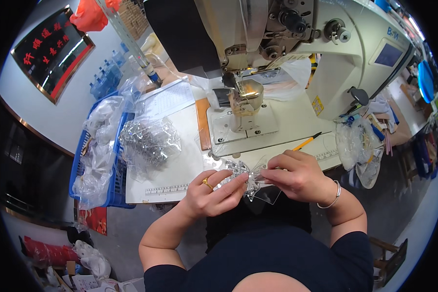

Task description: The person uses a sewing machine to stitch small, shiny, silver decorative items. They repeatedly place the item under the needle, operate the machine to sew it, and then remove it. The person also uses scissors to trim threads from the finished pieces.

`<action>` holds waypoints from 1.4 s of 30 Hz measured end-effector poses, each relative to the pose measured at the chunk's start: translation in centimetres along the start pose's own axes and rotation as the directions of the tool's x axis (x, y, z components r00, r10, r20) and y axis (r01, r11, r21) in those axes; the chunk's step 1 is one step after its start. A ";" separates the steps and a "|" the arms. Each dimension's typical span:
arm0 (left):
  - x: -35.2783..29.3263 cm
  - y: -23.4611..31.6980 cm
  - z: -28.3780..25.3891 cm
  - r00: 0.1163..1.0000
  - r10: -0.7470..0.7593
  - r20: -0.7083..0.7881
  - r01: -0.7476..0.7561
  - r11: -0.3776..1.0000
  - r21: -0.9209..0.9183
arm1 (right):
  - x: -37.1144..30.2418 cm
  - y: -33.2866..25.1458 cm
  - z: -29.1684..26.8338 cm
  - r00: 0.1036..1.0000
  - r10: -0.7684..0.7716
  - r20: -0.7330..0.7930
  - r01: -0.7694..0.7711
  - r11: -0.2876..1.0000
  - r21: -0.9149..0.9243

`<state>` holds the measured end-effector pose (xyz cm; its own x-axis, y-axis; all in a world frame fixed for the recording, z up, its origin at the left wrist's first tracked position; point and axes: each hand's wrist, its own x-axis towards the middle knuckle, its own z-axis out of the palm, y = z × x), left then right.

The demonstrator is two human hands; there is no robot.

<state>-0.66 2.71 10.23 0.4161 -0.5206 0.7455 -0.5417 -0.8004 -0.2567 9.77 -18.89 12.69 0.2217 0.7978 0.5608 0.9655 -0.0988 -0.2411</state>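
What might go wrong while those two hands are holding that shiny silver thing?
The glittery silver piece with clear film might slip: the left hand and right hand seem to hold it only by fingertips, and its lower tip appears to hang past the front edge of the white table. The thin film could crease if pinched too hard. Also, the orange pen with a black tip lies close beyond the right hand, so a bump might send it rolling.

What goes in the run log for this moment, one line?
left grip: silver glittery piece | right grip: same piece's right side | beyond: sewing machine | table left: clear bag | near right grip: yellow pen
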 end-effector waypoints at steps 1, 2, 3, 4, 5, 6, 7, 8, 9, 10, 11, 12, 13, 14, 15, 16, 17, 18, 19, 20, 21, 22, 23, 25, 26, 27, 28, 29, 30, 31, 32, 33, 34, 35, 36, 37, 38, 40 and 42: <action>0.0 0.0 0.0 1.000 0.008 0.000 -0.008 1.000 -0.006 | 0.1 0.0 0.0 1.000 -0.015 0.016 0.015 1.000 -0.006; 0.1 0.0 0.0 1.000 0.015 0.000 -0.015 1.000 -0.009 | 0.2 0.0 -0.1 0.999 -0.032 0.031 0.032 0.999 -0.011; 0.2 0.0 0.0 1.000 0.021 0.001 -0.021 1.000 -0.012 | 0.3 0.1 -0.1 0.998 -0.046 0.048 0.047 0.999 -0.023; 0.2 0.0 0.0 1.000 0.022 0.005 -0.021 1.000 -0.017 | 0.3 0.1 -0.2 0.996 -0.060 0.065 0.062 0.997 -0.035; 0.3 0.0 -0.1 1.000 0.021 0.009 -0.021 1.000 -0.020 | 0.4 0.1 -0.2 0.994 -0.075 0.083 0.079 0.996 -0.046; 0.3 0.0 -0.1 1.000 0.020 0.013 -0.020 1.000 -0.024 | 0.5 0.0 -0.2 0.994 -0.073 0.083 0.077 0.996 -0.048; 0.3 0.0 -0.1 1.000 0.018 0.012 -0.018 1.000 -0.022 | 0.5 0.0 -0.1 0.994 -0.072 0.083 0.076 0.996 -0.050; 0.2 -0.1 0.0 1.000 0.016 0.010 -0.016 1.000 -0.022 | 0.6 -0.1 -0.1 0.994 -0.069 0.083 0.074 0.996 -0.053; 0.2 -0.1 0.0 1.000 0.015 0.009 -0.014 1.000 -0.022 | 0.5 -0.1 0.1 0.996 -0.050 0.074 0.052 0.998 -0.035; 0.2 0.0 0.0 1.000 0.002 0.010 -0.002 1.000 -0.020 | 0.4 -0.1 0.3 0.997 -0.030 0.065 0.031 0.999 -0.016; 0.4 0.0 -0.1 1.000 -0.009 0.012 0.010 1.000 -0.019 | 0.2 -0.1 0.5 0.998 -0.008 0.055 0.008 1.000 0.002; 0.4 0.1 -0.1 1.000 -0.021 0.014 0.021 1.000 -0.018 | 0.1 -0.1 0.7 0.999 -0.001 0.047 0.001 1.000 -0.003; 0.3 0.1 0.0 1.000 -0.024 0.013 0.024 1.000 -0.016 | 0.0 -0.1 0.8 0.999 0.006 0.039 -0.006 1.000 -0.009; 0.1 0.1 0.2 1.000 -0.028 0.013 0.028 1.000 -0.013 | 0.0 -0.1 0.9 0.999 0.012 0.030 -0.012 1.000 -0.014; 0.0 0.1 0.2 0.999 -0.031 0.012 0.031 0.999 -0.009 | 0.0 -0.2 0.9 1.000 0.013 0.028 -0.012 1.000 -0.023; -0.1 0.1 0.3 0.999 -0.032 0.015 0.033 0.999 -0.011 | 0.0 -0.3 1.0 1.000 0.014 0.026 -0.013 0.999 -0.032; -0.1 0.1 0.3 0.999 -0.035 0.016 0.035 0.999 -0.013 | 0.0 -0.3 0.9 1.000 0.014 0.025 -0.013 0.999 -0.042; -0.1 0.1 0.3 0.999 -0.037 0.017 0.037 0.999 -0.015 | 0.0 -0.3 0.9 0.999 0.013 0.034 -0.013 1.000 -0.017; -0.2 0.0 0.4 1.000 -0.022 0.011 0.023 0.999 -0.035 | 0.1 -0.1 0.8 0.999 0.012 0.042 -0.013 1.000 0.008; -0.3 -0.2 0.4 1.000 -0.009 0.005 0.009 0.998 -0.055 | 0.1 0.0 0.7 0.999 0.010 0.051 -0.012 0.999 0.035; -0.3 -0.4 0.4 1.000 0.004 -0.001 -0.004 0.997 -0.075 | 0.3 0.4 0.6 0.996 -0.024 0.082 0.018 0.997 0.072; -0.3 -0.7 0.4 1.000 0.014 0.002 -0.014 0.993 -0.117 | 0.7 1.0 0.4 0.992 -0.059 0.111 0.046 0.993 0.110; -0.2 -1.0 0.5 1.000 0.027 0.003 -0.026 0.986 -0.163 | 1.0 1.4 0.2 0.986 -0.090 0.139 0.070 0.987 0.147; -0.5 -1.5 0.8 0.999 0.028 0.031 -0.018 0.958 -0.287 | 1.5 2.1 0.1 0.971 -0.139 0.193 0.096 0.971 0.218; -0.7 -1.7 1.1 1.000 -0.001 0.027 0.010 0.941 -0.340 | 1.8 2.4 0.2 0.961 -0.169 0.219 0.111 0.961 0.254; -1.0 -2.0 1.4 0.999 -0.030 0.025 0.037 0.920 -0.391 | 2.1 2.7 0.4 0.958 -0.204 0.202 0.142 0.948 0.286; -1.3 -2.1 1.7 0.998 -0.058 0.024 0.063 0.895 -0.441 | 2.1 2.8 0.4 0.957 -0.201 0.209 0.131 0.943 0.307; -1.5 -2.1 2.1 0.994 -0.113 -0.004 0.097 0.872 -0.479 | 2.1 2.9 0.4 0.956 -0.200 0.216 0.122 0.937 0.329; -1.6 -2.0 2.4 0.990 -0.138 -0.016 0.111 0.854 -0.508 | 2.1 3.0 0.4 0.954 -0.200 0.224 0.113 0.930 0.350; -1.7 -1.8 2.6 0.986 -0.162 -0.027 0.123 0.834 -0.537 | 2.0 3.0 0.8 0.960 -0.192 0.203 0.099 0.914 0.394; -1.7 -1.8 2.8 0.982 -0.186 -0.037 0.133 0.812 -0.569 | 1.8 3.0 1.0 0.961 -0.191 0.200 0.098 0.912 0.399; -1.8 -1.8 2.9 0.982 -0.184 -0.029 0.134 0.805 -0.579 | 1.7 3.0 1.1 0.962 -0.189 0.197 0.097 0.910 0.403; -1.8 -1.8 3.0 0.983 -0.181 -0.021 0.134 0.797 -0.589 | 1.6 3.0 1.2 0.963 -0.187 0.194 0.095 0.909 0.406; -1.8 -1.8 3.0 0.984 -0.179 -0.010 0.138 0.790 -0.598 | 1.6 3.0 1.2 0.964 -0.184 0.194 0.092 0.909 0.406; -1.9 -1.8 3.1 0.981 -0.194 -0.012 0.146 0.776 -0.613 | 1.6 3.1 1.1 0.964 -0.180 0.195 0.088 0.910 0.405; -1.9 -1.7 3.2 0.978 -0.208 -0.013 0.154 0.763 -0.628 | 1.6 3.1 1.0 0.965 -0.176 0.196 0.084 0.911 0.404; -1.9 -1.7 3.3 0.975 -0.220 -0.015 0.158 0.748 -0.645 | 1.5 3.1 1.1 0.965 -0.174 0.197 0.081 0.910 0.407; -1.9 -1.7 3.5 0.974 -0.226 -0.007 0.165 0.731 -0.662 | 1.4 3.0 1.2 0.966 -0.169 0.198 0.074 0.908 0.413; -1.9 -1.7 3.6 0.972 -0.234 0.000 0.172 0.712 -0.680 | 1.4 2.9 1.3 0.967 -0.164 0.193 0.072 0.908 0.412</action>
<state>2.09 4.00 7.02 0.5312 -0.3183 0.7852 -0.8115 -0.4575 0.3635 12.75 -17.31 11.71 0.0297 0.9028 0.4291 0.8365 0.2125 -0.5051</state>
